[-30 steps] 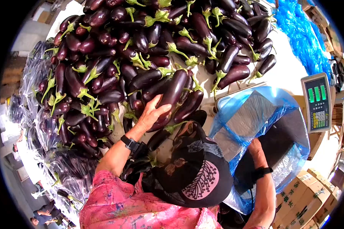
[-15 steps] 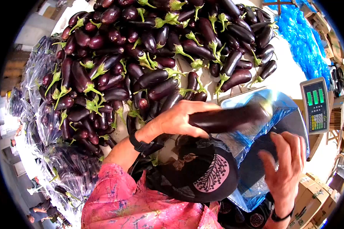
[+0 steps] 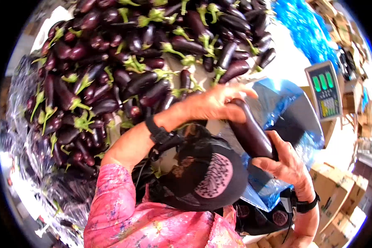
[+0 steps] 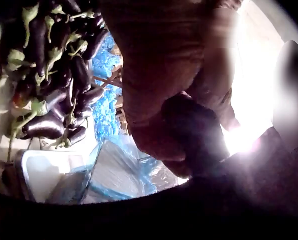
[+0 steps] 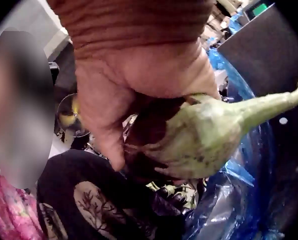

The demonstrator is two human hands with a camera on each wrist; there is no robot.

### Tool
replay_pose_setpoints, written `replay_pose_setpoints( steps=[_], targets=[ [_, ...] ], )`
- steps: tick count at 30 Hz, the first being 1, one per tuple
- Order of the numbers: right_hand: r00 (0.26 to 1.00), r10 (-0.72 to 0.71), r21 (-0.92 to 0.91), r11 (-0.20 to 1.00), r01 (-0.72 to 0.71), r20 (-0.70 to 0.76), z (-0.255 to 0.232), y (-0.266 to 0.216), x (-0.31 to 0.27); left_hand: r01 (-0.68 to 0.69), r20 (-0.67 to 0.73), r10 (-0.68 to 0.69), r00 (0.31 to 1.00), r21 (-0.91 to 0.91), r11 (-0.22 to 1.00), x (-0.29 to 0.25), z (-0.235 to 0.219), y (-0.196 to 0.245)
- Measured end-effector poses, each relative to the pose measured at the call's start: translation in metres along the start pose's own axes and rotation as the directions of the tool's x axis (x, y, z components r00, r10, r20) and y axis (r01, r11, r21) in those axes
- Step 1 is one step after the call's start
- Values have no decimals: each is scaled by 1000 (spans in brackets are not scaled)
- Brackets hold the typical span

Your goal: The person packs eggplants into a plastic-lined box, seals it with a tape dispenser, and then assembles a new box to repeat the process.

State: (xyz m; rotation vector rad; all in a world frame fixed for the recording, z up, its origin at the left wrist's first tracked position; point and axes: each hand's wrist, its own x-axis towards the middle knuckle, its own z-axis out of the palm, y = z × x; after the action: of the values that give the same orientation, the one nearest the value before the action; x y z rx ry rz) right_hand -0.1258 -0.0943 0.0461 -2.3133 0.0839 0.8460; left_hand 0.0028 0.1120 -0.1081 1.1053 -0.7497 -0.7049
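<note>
Both hands hold one long dark-purple eggplant [image 3: 252, 132] in front of the person's cap. In the head view the left hand [image 3: 219, 103] grips its upper end, thumb along the near side. Its lower end sits between the thumb and fingers of the right hand [image 3: 287, 163]. The right wrist view shows the eggplant's green cap and curved stem [image 5: 214, 127] beside the right palm. The left wrist view is dim, with the left hand [image 4: 159, 75] curled around the dark fruit. Below and behind the eggplant lies an opened blue plastic bag [image 3: 273, 120] with a dark inner surface.
A large heap of eggplants [image 3: 111, 53] covers the table's far and left side. A scale display [image 3: 324, 89] with green digits stands at the right. Blue plastic film [image 3: 304, 31] lies beyond, cardboard boxes [image 3: 332, 186] at the lower right, clear plastic wrap [image 3: 25, 124] along the left.
The left hand has taken the eggplant from the heap and swung it right, over the blue bag. The right hand has come up out of the bag and now grips the eggplant's other end.
</note>
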Motion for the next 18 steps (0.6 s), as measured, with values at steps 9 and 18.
replay_pose_setpoints(
  steps=[9, 18],
  targets=[
    [846, 534, 781, 534, -323, -16, 1, 18, -65, 384, -633, -124, 764, 291, 876, -83, -96, -30],
    [780, 623, 925, 331, -186, -66, 87, 163, 72, 645, -643, 54, 764, 763, -32, -173, -159, -57]
  ],
)
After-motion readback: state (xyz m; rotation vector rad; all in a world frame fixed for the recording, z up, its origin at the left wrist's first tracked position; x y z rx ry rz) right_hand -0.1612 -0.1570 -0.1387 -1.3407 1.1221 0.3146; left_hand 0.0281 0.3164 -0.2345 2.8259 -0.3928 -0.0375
